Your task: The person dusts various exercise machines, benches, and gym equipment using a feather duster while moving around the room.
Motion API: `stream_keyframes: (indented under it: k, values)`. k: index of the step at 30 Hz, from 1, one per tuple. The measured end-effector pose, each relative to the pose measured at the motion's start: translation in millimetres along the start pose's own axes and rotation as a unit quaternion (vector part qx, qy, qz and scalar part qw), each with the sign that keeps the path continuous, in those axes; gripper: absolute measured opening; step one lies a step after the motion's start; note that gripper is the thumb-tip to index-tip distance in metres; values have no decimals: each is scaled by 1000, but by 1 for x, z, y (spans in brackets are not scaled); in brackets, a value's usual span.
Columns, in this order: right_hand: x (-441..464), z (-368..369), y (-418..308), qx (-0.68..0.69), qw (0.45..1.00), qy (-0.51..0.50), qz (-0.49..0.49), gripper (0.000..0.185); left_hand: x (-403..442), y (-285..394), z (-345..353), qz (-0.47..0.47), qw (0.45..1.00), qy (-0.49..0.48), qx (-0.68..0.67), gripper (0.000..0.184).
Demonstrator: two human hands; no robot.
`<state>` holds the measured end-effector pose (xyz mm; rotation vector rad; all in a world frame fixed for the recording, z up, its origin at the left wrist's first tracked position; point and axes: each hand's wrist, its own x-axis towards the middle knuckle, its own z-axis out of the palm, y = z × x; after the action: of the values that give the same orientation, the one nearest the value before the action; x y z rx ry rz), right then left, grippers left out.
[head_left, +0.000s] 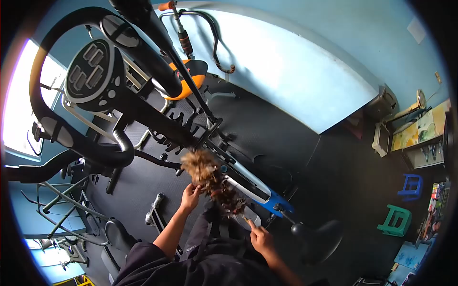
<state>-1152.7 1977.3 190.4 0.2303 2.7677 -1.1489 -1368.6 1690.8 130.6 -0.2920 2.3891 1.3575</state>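
A brown feather duster [217, 186] lies at a slant in front of my body, its lighter feathered end up and to the left, blurred by motion. My right hand [261, 238] is closed round its thin handle at the lower right. At the left edge of the feathers, my left hand [191, 196] has its fingers curled together on the plumes. Just beyond the duster stands an exercise machine with a white and blue frame [255, 183]. Its round console [94, 74] and black handlebars [45, 57] rise at upper left, and its black saddle [317, 240] is at lower right.
Behind the machine is an orange and black seat [191, 83] of other gym equipment. Metal frames [62, 205] stand at left. Blue [411, 187] and green stools [396, 220] are on the right, near a shelf [424, 157]. A white panel [291, 62] lines the wall.
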Motion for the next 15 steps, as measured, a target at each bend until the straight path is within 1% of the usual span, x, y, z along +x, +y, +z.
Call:
stream_keyframes:
  k: [2,4,5,6,7,8,9,11,13,14,15]
  values:
    - [36,0,-10,55,997,39,-26,45,-13,20,-7,8,999,13,-30,26]
    - [84,12,-9,15,999,47,-24,43,-20,29,-12,8,996,30,-79,24]
    - [108,6,-11,-33,999,-5,33,41,-22,30,-14,11,996,35,-82,24]
    - [131,7,-4,-25,998,40,37,39,-25,32,-18,20,995,39,-93,22]
    - [150,0,-6,5,993,116,26,38,-26,35,-22,29,993,43,-104,21]
    - [167,-6,-10,-12,991,112,78,37,-28,39,-25,32,993,48,-105,21]
    - [184,-3,-6,14,985,156,71,37,-33,43,-28,36,990,55,-126,20]
    - [201,-10,-10,17,986,166,12,38,-37,42,-29,42,986,63,-151,21]
    - [201,-9,-15,-5,995,92,-34,40,-40,41,-33,35,987,58,-147,23]
    - [192,-10,-26,7,998,58,-5,46,-41,45,-36,36,987,61,-147,23]
    - [179,-2,-27,16,998,60,-10,46,-44,49,-38,28,986,69,-147,25]
